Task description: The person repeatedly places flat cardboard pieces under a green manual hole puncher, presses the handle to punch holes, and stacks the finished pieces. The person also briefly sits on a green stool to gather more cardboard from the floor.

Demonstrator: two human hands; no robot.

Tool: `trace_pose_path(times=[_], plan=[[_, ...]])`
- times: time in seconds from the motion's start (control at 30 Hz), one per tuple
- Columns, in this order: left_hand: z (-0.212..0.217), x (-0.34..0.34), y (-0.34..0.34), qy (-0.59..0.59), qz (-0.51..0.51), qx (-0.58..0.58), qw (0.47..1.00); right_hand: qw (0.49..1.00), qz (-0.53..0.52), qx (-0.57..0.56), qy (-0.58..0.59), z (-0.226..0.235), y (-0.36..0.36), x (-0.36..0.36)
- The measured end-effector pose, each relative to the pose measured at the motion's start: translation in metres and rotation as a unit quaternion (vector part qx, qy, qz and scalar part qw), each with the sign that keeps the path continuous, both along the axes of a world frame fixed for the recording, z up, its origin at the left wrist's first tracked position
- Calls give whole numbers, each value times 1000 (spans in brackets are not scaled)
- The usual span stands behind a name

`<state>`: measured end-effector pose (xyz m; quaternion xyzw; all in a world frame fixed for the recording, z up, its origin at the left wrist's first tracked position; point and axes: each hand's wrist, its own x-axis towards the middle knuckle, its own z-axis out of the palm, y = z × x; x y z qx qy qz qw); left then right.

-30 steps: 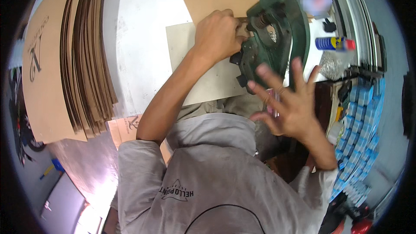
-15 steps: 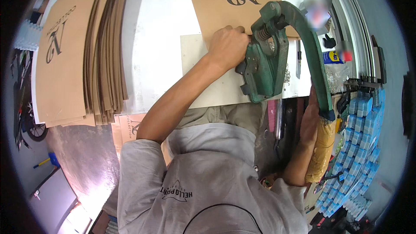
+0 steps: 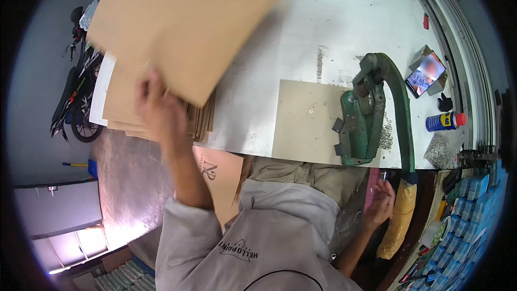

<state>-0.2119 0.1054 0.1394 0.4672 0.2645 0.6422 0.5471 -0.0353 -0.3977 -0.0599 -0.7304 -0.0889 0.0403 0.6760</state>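
Observation:
My left hand (image 3: 164, 110), blurred by motion, is closed on the near edge of a flat brown paper bag (image 3: 215, 27) with dark print. The bag is tilted above the stack of similar brown bags (image 3: 126, 105) at the table's left. Beside the yellow-wrapped handle (image 3: 399, 210) of a green hand press (image 3: 358, 124), my right hand (image 3: 381, 203) hangs below the table edge. Its fingers are loosely bent and apart, holding nothing. The press stands on a beige board (image 3: 304, 124), on which a small ring-like piece (image 3: 311, 111) lies.
Small metal pieces (image 3: 386, 134) lie scattered right of the press, near a clear bag of them (image 3: 440, 150). A blue spray can (image 3: 444, 122) and a propped phone (image 3: 426, 74) stand by the right rail. Blue stacked packs (image 3: 463, 221) fill the lower right.
My left hand has gone from the press to the left stack, carrying the brown bag off the board. My right hand has come into clearer sight beside the handle. The view has shifted.

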Motion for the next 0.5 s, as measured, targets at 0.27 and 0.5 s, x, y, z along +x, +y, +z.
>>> trace_pose_path(times=[0.27,0.5], plan=[[-23,-136,0,73,108,-107,986,970,240,37,-3,32,66,-17],[-43,-169,-3,260,222,-112,933,917,396,-10,-45,53,102,-40]])
